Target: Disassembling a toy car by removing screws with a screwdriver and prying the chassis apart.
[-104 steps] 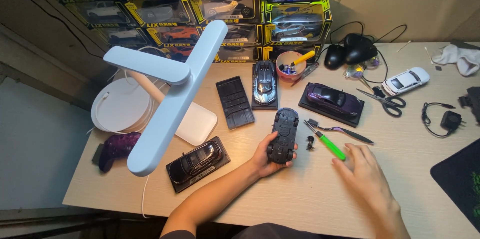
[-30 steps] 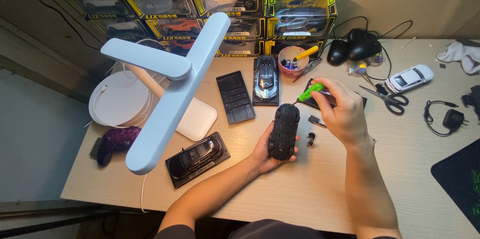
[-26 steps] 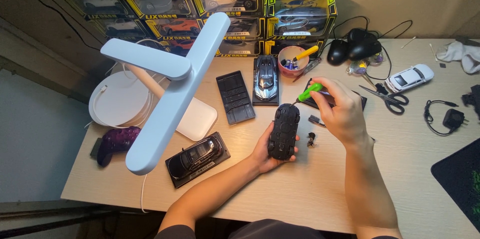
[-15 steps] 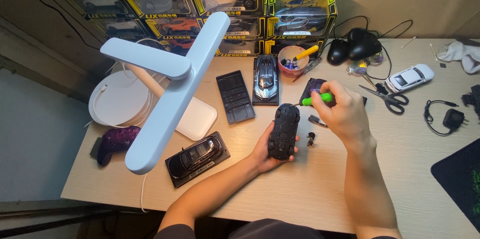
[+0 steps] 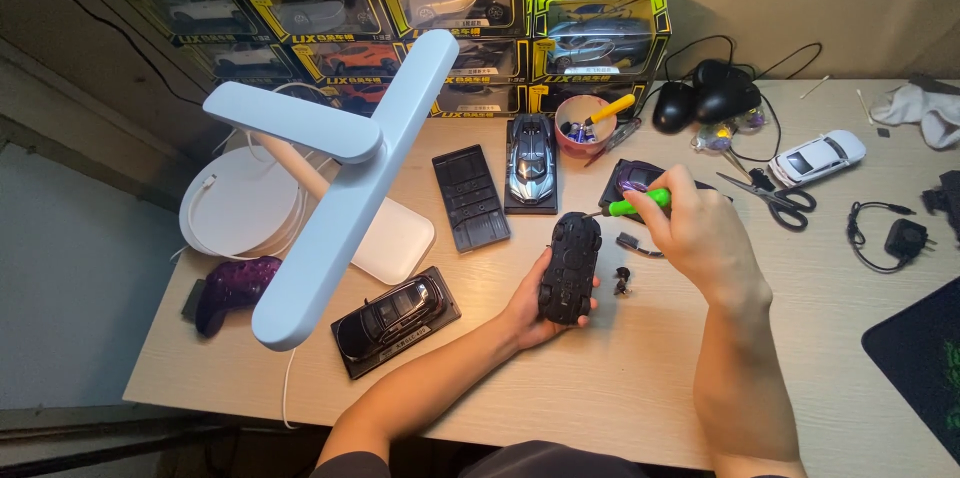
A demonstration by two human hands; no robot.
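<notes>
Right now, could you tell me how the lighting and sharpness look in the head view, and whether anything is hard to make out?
Head view: warm, even light on the desk; the black model car in the left hand reads as a dark shape, its detail faint; the green screwdriver in the right hand is sharp; the white lamp up close is bright and blocks part of the desk; edges bend slightly.

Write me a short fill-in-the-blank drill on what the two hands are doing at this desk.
1. The left hand holds a black model car turned ____ side up.
2. The right hand grips a screwdriver with a ____ handle.
3. The scissors lie beside a ____ toy car.

Missing words: under; green; white
</notes>
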